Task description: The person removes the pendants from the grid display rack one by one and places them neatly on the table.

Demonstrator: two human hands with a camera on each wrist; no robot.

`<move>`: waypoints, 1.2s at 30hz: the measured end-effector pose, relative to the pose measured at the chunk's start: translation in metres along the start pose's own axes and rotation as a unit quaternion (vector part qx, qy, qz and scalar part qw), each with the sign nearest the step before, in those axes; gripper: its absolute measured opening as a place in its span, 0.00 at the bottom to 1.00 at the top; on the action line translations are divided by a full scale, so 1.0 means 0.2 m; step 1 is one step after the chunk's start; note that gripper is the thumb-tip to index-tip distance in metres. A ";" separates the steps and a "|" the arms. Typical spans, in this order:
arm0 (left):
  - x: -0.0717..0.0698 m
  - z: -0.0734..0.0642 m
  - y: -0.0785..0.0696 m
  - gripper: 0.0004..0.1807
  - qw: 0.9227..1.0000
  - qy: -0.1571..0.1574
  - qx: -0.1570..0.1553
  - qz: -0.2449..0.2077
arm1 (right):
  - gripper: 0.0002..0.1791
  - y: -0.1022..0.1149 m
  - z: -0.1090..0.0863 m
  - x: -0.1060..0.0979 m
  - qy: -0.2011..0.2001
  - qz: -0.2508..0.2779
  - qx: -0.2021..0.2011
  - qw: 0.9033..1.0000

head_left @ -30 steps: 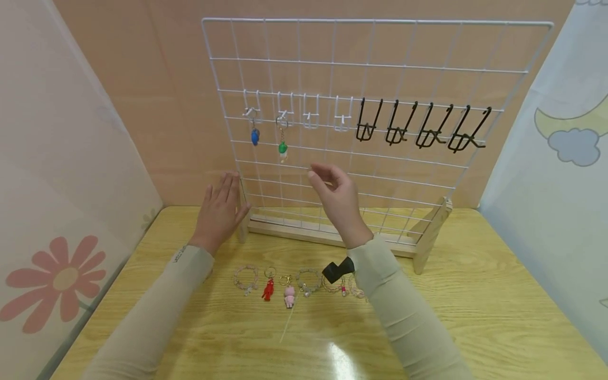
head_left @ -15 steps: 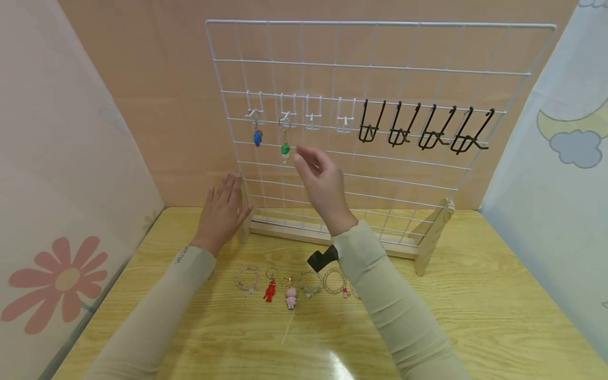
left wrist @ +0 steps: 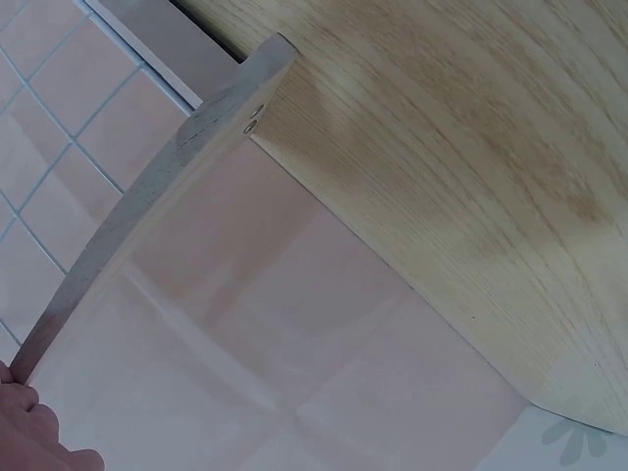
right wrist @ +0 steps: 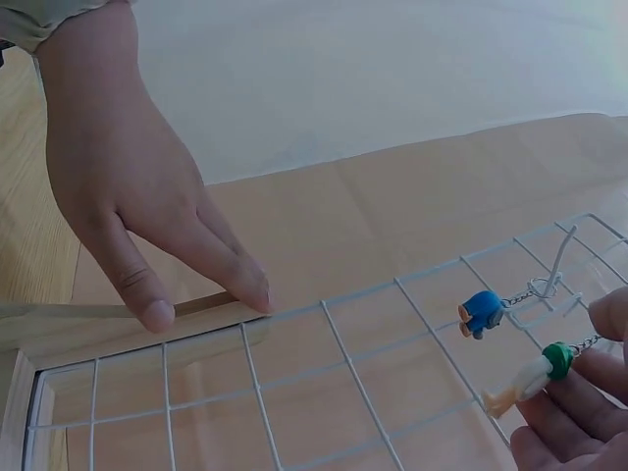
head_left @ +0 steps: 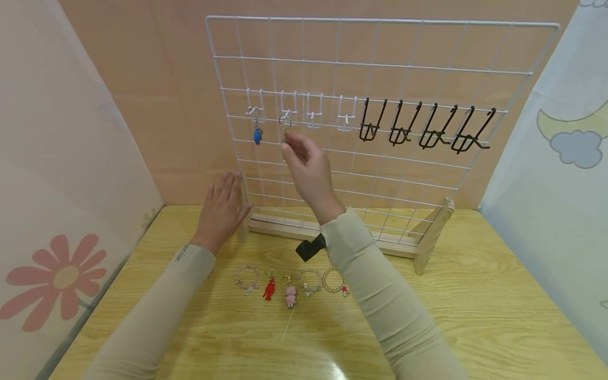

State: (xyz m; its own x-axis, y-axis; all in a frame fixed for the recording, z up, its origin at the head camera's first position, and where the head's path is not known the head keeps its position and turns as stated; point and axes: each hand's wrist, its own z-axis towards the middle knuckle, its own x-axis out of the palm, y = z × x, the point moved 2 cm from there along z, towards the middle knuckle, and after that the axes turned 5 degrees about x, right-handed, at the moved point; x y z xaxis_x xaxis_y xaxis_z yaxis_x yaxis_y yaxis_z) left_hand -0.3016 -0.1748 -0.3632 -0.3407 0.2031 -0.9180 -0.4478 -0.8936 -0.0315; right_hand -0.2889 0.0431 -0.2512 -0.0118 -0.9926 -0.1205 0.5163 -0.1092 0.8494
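Observation:
My right hand is at a keychain hanging from the second white hook. In the right wrist view its thumb and fingers close around the chain of that green and white figure keychain, the figure lying across the fingers. Most of the figure is hidden in the head view. My left hand rests with straight fingers on the left wooden upright of the rack; that upright also shows in the left wrist view. To the left of the right hand, a blue keychain hangs on the first white hook.
The white wire grid carries more white hooks and several black hooks to the right. On the table lie a pink bracelet, a red keychain, a pink figure keychain, a grey bracelet and a beaded bracelet.
My right hand has moved left and up across the grid to the green and white keychain and taken hold of it. The left hand has stayed on the upright.

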 end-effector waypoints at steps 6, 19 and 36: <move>0.00 0.00 0.00 0.45 1.000 0.006 -0.005 0.001 | 0.18 0.01 0.03 0.00 -0.006 -0.010 -0.005 1.000; 0.00 0.00 0.00 0.45 1.000 0.006 -0.003 0.006 | 0.11 0.06 0.05 0.01 -0.032 0.038 -0.005 0.999; 0.02 0.00 0.02 0.46 1.000 0.002 0.000 0.011 | 0.10 0.14 0.05 0.01 -0.054 0.030 -0.048 0.997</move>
State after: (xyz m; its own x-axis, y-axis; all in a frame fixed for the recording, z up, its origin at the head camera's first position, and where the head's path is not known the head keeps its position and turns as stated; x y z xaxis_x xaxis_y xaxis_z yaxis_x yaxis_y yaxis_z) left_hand -0.3043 -0.1770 -0.3675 -0.3470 0.1816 -0.9201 -0.4402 -0.8978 -0.0112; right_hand -0.2838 0.0383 -0.2227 -0.0678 -0.9976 -0.0102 0.5982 -0.0488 0.7999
